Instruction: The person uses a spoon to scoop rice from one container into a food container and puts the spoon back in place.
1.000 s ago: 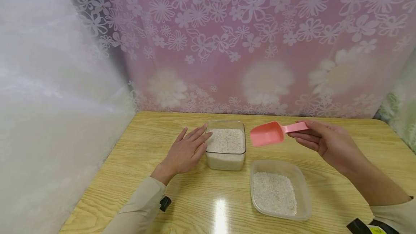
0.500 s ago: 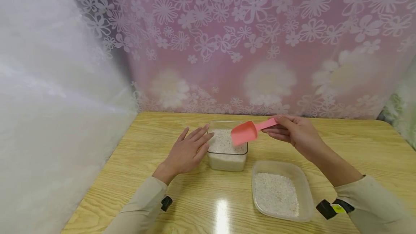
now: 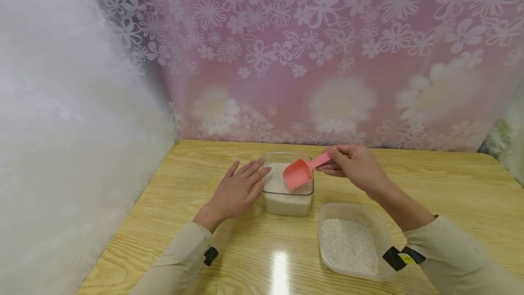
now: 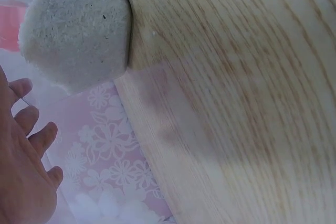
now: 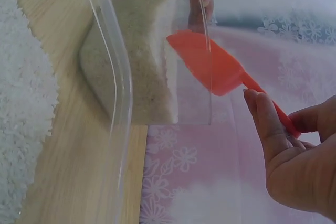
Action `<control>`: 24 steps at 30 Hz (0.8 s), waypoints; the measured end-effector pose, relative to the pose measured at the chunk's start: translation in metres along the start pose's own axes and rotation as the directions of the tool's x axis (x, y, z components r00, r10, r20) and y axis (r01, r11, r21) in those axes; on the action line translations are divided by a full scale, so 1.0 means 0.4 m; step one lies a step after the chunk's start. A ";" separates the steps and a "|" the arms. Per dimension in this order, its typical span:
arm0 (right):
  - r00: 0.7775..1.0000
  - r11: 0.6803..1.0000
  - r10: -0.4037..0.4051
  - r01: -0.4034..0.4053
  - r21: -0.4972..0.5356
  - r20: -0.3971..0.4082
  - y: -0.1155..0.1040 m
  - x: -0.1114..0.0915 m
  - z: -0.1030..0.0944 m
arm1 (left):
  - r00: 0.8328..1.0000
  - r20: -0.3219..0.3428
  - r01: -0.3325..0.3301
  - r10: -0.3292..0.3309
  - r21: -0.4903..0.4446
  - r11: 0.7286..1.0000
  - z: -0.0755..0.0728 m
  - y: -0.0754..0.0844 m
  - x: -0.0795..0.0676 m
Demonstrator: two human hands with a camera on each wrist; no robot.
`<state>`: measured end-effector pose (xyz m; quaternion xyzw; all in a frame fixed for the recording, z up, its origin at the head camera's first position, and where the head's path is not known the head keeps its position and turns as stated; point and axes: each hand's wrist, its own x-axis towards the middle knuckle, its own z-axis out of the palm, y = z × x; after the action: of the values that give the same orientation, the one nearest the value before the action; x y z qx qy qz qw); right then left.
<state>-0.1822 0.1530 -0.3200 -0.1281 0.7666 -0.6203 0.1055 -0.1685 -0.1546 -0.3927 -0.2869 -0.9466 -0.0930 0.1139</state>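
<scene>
Enter the rice [image 3: 276, 177] front-first and low, keeping the pink scoop [image 3: 297, 174] off the walls; a steady wrist should fill it evenly. The right hand [image 3: 354, 165] pinches the handle [image 3: 321, 160]; the left hand [image 3: 235, 192], fingers spread, grasps nothing at the side of the clear container [image 3: 288, 193]. The scoop tilts inside that container, near the tabletop's [image 3: 229, 249] far edge. Its bowl is deep, 1 plain colour, seemingly unfilled.

This is a curtained-off tabletop space; home or studio, I cannot tell. Flowered pink cloth [image 3: 262, 85] hangs behind the wood-grain table's [image 3: 241, 249] far edge, pale sheeting [image 3: 73, 117] beyond its left edge.
</scene>
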 end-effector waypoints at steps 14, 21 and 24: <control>0.996 0.989 0.087 -0.084 0.120 -0.022 0.030 -0.011 0.075 | 0.999 0.009 -0.032 0.032 -0.018 0.999 -0.013 -0.015 -0.016; 0.996 0.978 0.088 -0.085 0.191 -0.006 0.041 0.004 0.085 | 1.000 0.001 -0.025 0.025 -0.021 0.999 -0.008 -0.018 -0.007; 0.996 0.977 0.086 -0.083 0.198 -0.005 0.043 0.011 0.088 | 1.000 -0.001 -0.019 0.019 -0.016 1.000 -0.005 -0.019 -0.002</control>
<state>-0.1763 0.1224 -0.3441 -0.0802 0.7067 -0.6891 0.1389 -0.1717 -0.1619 -0.3919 -0.2967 -0.9430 -0.0995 0.1128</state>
